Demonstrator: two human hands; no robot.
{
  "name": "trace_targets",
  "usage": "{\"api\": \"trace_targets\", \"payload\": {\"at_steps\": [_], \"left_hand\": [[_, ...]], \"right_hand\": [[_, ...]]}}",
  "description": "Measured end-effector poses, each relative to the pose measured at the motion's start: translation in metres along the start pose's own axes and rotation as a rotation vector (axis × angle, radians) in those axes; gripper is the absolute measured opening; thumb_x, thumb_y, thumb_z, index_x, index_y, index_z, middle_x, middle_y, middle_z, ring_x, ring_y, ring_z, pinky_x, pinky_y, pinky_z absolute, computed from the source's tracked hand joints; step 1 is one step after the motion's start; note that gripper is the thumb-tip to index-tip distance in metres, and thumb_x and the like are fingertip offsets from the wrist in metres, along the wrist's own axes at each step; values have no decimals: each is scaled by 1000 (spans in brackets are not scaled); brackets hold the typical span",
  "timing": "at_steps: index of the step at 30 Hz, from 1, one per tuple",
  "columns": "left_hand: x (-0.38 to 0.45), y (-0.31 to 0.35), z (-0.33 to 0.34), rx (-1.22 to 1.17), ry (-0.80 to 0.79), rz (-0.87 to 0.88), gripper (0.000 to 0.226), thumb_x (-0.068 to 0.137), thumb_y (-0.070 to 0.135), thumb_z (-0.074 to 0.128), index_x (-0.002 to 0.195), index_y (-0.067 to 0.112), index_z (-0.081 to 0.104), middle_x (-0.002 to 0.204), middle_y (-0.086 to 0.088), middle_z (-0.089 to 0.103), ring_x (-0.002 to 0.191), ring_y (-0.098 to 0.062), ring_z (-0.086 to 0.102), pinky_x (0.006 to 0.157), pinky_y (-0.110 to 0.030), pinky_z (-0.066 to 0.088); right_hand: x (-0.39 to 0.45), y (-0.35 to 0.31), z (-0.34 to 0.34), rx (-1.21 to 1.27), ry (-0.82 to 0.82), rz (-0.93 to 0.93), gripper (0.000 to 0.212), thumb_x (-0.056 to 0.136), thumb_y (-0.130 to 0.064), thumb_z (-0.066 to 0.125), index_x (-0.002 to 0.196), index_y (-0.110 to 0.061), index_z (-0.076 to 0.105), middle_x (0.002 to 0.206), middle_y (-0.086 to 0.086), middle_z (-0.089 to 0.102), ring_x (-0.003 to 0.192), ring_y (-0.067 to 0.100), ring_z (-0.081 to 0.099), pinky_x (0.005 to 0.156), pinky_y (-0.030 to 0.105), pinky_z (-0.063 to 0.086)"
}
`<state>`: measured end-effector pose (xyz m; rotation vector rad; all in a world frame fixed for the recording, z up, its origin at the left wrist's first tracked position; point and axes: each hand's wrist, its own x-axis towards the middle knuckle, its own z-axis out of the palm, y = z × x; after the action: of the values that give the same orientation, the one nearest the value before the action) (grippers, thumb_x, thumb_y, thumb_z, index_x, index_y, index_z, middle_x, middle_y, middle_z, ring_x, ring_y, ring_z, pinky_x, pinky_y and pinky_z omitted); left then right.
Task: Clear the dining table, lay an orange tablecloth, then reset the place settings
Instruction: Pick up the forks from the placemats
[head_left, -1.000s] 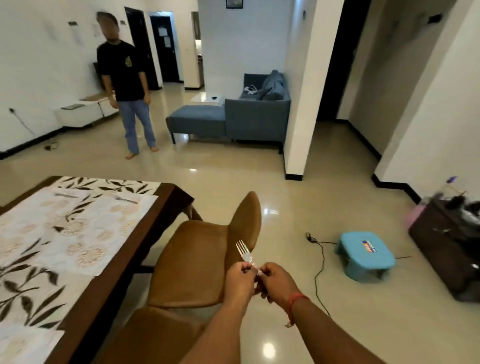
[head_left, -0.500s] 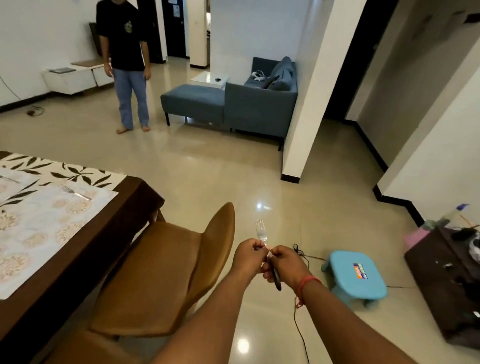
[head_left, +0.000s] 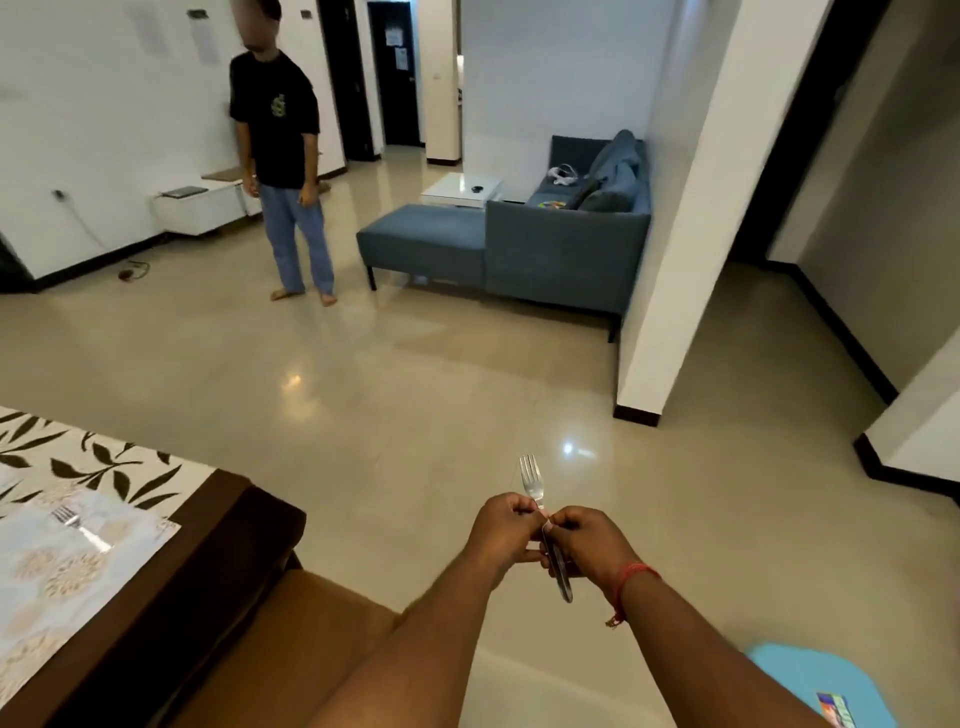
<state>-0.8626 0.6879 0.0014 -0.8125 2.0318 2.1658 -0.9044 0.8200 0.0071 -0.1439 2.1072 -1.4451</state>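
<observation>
Home, open living/dining room: blue sectional sofa (head_left: 545, 249) by a white pillar (head_left: 691, 208), low white coffee table (head_left: 460, 188), glossy tiled floor (head_left: 415, 395), dining table (head_left: 208, 540) with leaf-print cloth (head_left: 93, 462), brown chair (head_left: 291, 644).

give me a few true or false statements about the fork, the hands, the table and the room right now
1. Both hands hold one fork over the floor. True: the left hand and the right hand grip it together.
2. The held fork's prongs point down. False: they point up, away from the hands.
3. Another fork lies on the table. True: it rests on a pale placemat.
4. An orange cloth covers the table. False: the cloth is white with dark leaves.
5. The sofa is red. False: it is blue-grey.
</observation>
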Motion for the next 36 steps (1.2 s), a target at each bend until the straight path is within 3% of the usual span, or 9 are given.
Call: {"api": "trace_targets", "payload": {"at_steps": [4,9,15,19,24,27,31,33,36], "left_hand": [[89,26,-12,-78,98,-28,4,93,4,62,90,6,64,87,-12,71,76,-24,75,61,-40,62],[180,62,-32,-174,252,-97,3,92,2,61,91,4,63,84,-14,70,65,-22,73,62,-41,63],[253,102,-83,-313,429,-110,13,89,-7,57,89,5,61,90,-19,66,76,-30,69,70,-44,63],[295,117,-155,-368,574,-104,19,89,-6,58,80,11,59,92,-19,64,82,-33,66,82,-53,60],[333,113,-261,-463,684,-146,25,89,-6,55,73,13,57,93,-18,62,78,-31,65,80,-49,61],[351,117,-323,-516,773,-155,22,87,-7,55,75,11,58,92,-18,62,79,-30,66,80,-50,62],[359,109,-389,-431,929,-236,15,84,-3,56,89,3,68,98,-26,67,94,-37,70,85,-53,59],[358,102,-421,-423,995,-263,15,87,2,59,97,3,70,100,-26,68,98,-37,70,82,-50,61],[352,98,-468,-454,1111,-302,12,89,5,61,96,11,70,93,-14,70,83,-22,72,61,-33,62]], "right_hand": [[104,-31,-8,-75,-100,-38,16,96,-10,58,89,2,67,74,23,72,64,30,70,71,48,61],[219,-80,-9,-148,-254,-23,15,93,-4,58,85,1,69,80,22,73,69,32,73,72,44,62],[336,-137,29,-243,-439,-36,15,91,-3,61,81,2,71,78,20,73,73,33,74,72,43,62],[411,-172,99,-329,-583,-71,14,91,-1,61,81,4,69,76,21,73,74,35,74,74,45,62],[477,-214,210,-458,-743,-78,14,91,1,60,80,4,69,79,23,73,76,35,74,74,44,61],[510,-245,275,-523,-871,-91,14,91,-1,62,81,7,67,79,22,73,79,36,74,79,49,61],[530,-268,355,-531,-1007,-21,14,94,0,58,90,11,65,86,27,73,83,38,74,76,46,62],[534,-279,393,-559,-1092,-8,13,94,3,55,92,9,67,89,29,72,84,42,72,72,43,62],[542,-299,457,-658,-1243,-114,16,93,1,55,90,4,71,85,26,72,83,40,72,73,43,62]]}}
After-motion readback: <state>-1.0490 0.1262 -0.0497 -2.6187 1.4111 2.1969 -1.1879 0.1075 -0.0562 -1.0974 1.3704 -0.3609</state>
